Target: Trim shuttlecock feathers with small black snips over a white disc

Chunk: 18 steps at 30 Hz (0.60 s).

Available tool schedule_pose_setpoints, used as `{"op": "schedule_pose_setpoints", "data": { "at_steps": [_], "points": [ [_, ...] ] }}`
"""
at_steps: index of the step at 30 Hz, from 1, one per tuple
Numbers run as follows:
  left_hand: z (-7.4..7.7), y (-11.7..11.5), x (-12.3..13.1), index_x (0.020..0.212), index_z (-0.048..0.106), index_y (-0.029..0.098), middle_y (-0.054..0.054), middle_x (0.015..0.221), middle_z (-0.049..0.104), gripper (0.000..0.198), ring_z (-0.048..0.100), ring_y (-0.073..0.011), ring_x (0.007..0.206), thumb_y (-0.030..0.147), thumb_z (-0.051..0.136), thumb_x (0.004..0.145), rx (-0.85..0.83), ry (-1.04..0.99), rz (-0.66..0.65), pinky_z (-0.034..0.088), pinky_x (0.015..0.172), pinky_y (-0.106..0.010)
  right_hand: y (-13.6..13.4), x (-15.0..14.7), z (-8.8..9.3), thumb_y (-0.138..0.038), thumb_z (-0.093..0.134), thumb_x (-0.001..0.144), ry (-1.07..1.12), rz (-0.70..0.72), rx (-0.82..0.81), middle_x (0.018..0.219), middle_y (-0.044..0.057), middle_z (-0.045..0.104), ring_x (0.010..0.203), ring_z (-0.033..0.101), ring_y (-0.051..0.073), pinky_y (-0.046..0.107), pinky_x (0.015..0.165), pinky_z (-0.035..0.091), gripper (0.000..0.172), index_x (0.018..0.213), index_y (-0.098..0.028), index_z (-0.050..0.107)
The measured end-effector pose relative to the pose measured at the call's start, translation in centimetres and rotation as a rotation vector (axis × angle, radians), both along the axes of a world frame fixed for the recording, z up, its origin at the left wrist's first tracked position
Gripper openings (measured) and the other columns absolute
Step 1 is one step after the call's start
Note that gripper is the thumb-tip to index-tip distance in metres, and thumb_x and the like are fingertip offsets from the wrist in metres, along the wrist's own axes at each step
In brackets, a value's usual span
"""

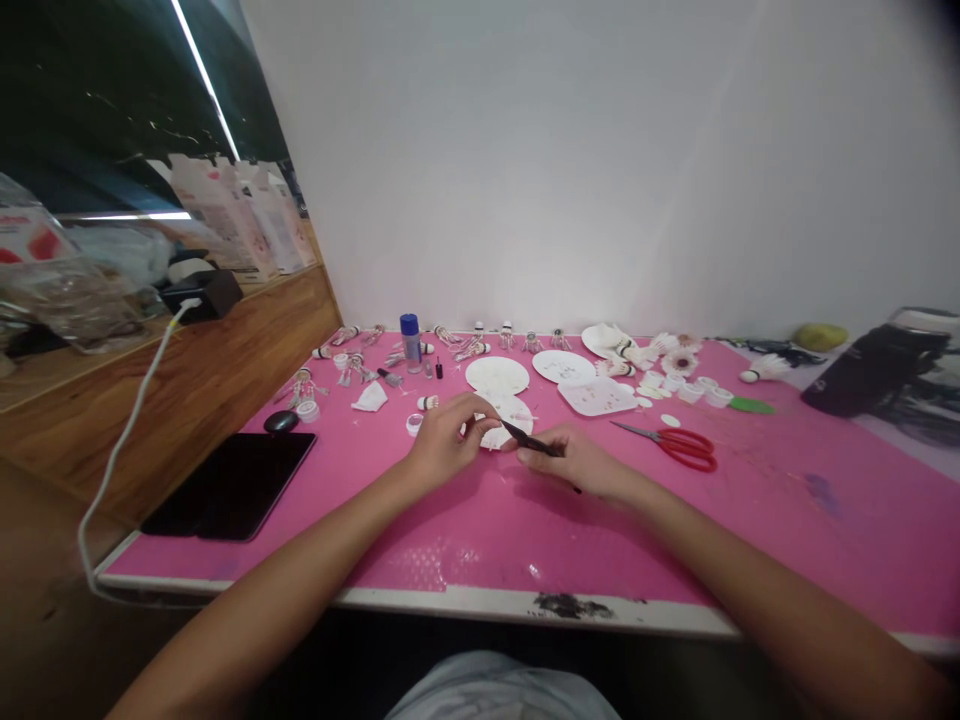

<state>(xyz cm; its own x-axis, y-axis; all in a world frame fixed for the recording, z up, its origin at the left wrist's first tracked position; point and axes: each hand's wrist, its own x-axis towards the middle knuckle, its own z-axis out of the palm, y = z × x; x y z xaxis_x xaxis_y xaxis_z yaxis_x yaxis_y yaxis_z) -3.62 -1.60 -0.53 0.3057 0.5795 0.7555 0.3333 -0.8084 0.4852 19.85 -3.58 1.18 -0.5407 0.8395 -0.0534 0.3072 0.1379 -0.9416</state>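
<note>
My right hand (574, 460) is closed round a slim black pointed tool (536, 443); whether it is a pair of tweezers or a small knife I cannot tell. Its tip points left, toward the fingertips of my left hand (450, 437). Those fingers are pinched together, and what lies between them is too small to name. Both hands are above the pink table in front of a white round disc (517, 412), which they partly cover. Just left of my left hand are a small white ring-shaped lid (414, 425) and a shuttlecock piece (427, 402).
Red-handled scissors (686, 447) lie at right. Behind are a white tray (596, 396), more discs (564, 366), several shuttlecocks (763, 368) and a blue-capped bottle (411, 345). A black tablet (232, 485) and mouse (281, 421) lie left; a dark bag (862, 370) stands far right.
</note>
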Motion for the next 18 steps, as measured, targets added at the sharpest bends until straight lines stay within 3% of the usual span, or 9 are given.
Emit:
{"op": "schedule_pose_setpoints", "data": {
  "at_steps": [5, 12, 18],
  "points": [
    [-0.2, 0.3, -0.3, 0.096, 0.067, 0.020, -0.007, 0.090, 0.073, 0.015, 0.068, -0.0176, 0.085, 0.016, 0.054, 0.101, 0.118, 0.031, -0.016, 0.053, 0.074, -0.029, -0.3, 0.3, 0.0, -0.065, 0.074, 0.084, 0.051, 0.088, -0.217, 0.052, -0.010, 0.037, 0.045, 0.029, 0.007, 0.024, 0.045, 0.022, 0.066, 0.121, -0.011, 0.075],
    [-0.5, 0.3, -0.4, 0.097, 0.066, 0.020, -0.009, 0.091, 0.073, 0.018, 0.069, -0.0172, 0.085, 0.018, 0.050, 0.104, 0.127, 0.054, -0.044, 0.055, 0.073, -0.028, -0.2, 0.6, -0.5, -0.055, 0.080, 0.085, 0.197, 0.176, -0.423, 0.057, -0.011, 0.035, 0.046, 0.022, 0.004, 0.023, 0.045, 0.015, 0.052, 0.113, -0.011, 0.073],
    [-0.1, -0.1, -0.2, 0.099, 0.064, 0.019, -0.007, 0.090, 0.073, 0.016, 0.070, -0.0153, 0.085, 0.010, 0.051, 0.102, 0.279, 0.055, -0.042, 0.054, 0.073, -0.025, 0.0, 0.8, -1.0, -0.051, 0.083, 0.083, 0.275, 0.248, -0.552, 0.061, -0.010, 0.033, 0.048, 0.022, 0.004, 0.020, 0.043, 0.015, 0.050, 0.108, -0.010, 0.073]
  ]
}}
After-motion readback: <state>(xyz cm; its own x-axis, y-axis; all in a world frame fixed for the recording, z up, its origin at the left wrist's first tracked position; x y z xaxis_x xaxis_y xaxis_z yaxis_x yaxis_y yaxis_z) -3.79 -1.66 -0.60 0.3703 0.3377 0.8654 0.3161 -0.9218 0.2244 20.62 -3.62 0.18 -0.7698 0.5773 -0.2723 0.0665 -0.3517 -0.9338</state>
